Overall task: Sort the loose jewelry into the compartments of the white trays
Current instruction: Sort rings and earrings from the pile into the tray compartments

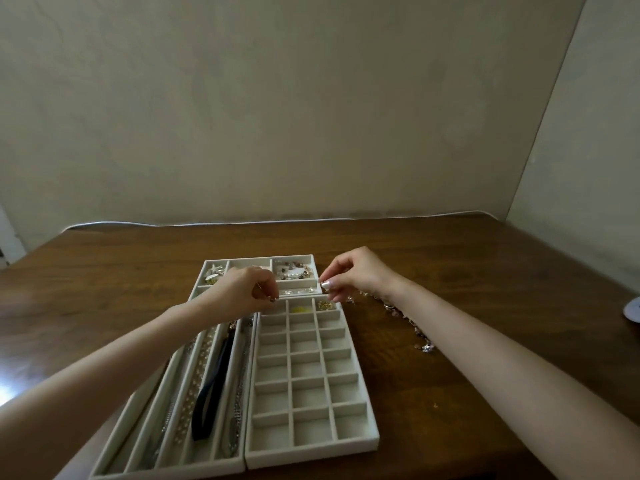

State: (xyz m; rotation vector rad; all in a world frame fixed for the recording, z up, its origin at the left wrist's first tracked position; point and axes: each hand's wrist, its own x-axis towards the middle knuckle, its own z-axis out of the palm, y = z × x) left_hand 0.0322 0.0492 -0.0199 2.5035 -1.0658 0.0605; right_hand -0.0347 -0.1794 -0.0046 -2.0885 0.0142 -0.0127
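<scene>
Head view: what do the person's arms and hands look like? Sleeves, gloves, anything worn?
Left forearm and right forearm are bare to the frame edge: no sleeves, no gloves. No rings or watch discernible on left hand or right hand. Right hand's nails carry pale glossy polish; the left's are too small to tell.

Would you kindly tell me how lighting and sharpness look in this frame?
Head view: dim, warm light; glare on the table at lower left; wide-angle bowing of its far edge; loose jewelry and the small pieces pinched by left hand and right hand look soft, unidentifiable.
</scene>
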